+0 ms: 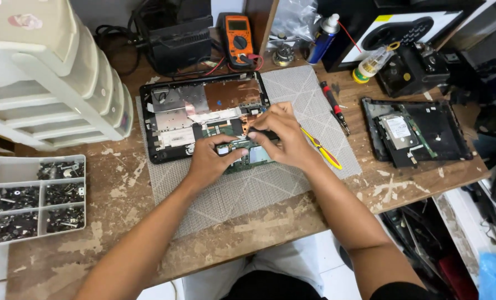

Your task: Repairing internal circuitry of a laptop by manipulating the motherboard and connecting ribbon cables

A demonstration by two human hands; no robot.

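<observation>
Laptop base (203, 105) already opened, my left hand (210, 161) pinches the green board (247, 154), right hand (281, 136) grips a black part (263, 134), board not out yet

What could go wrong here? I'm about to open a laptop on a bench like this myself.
1. Both hands, left hand and right hand, press on the bare circuit board; it might flex or crack.
2. The yellow-handled tool lies beside the right wrist and could be knocked off the mat.
3. The spray can stands near the open laptop base; it may tip.
</observation>
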